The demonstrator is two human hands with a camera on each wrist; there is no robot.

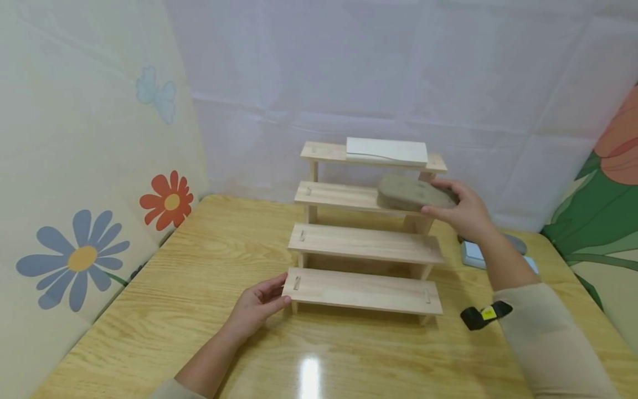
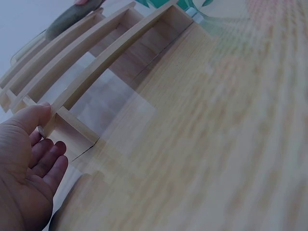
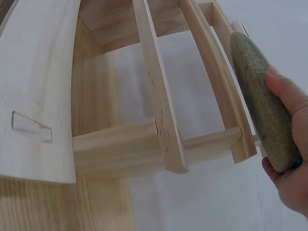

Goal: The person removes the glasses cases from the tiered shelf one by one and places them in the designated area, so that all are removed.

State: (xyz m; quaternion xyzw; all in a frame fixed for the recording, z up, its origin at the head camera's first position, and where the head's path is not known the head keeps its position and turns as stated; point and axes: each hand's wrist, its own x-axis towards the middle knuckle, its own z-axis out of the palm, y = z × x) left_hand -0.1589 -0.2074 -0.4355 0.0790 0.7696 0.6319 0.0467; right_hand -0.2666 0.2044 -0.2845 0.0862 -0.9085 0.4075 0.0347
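Note:
A stepped wooden display rack [image 1: 366, 241] with several shelves stands on the table. My left hand [image 1: 256, 307] pinches the left end of its lowest shelf, thumb at the front corner; in the left wrist view its other fingers [image 2: 57, 166] curl loosely below. My right hand [image 1: 463, 213] grips the right end of an oblong olive-brown glasses case [image 1: 411, 193] with a fabric-like surface. That case is at the second shelf from the top; whether it touches the board cannot be told. On the top shelf lies a white flap case [image 1: 386, 151].
Right of the rack, a light blue case [image 1: 473, 255] and a grey rounded item [image 1: 515, 243] lie on the wood-grain table [image 1: 199, 282], partly hidden by my right arm. A black strap with a yellow label [image 1: 485, 315] is by my right sleeve. A white cloth backdrop [image 1: 249, 149] hangs behind.

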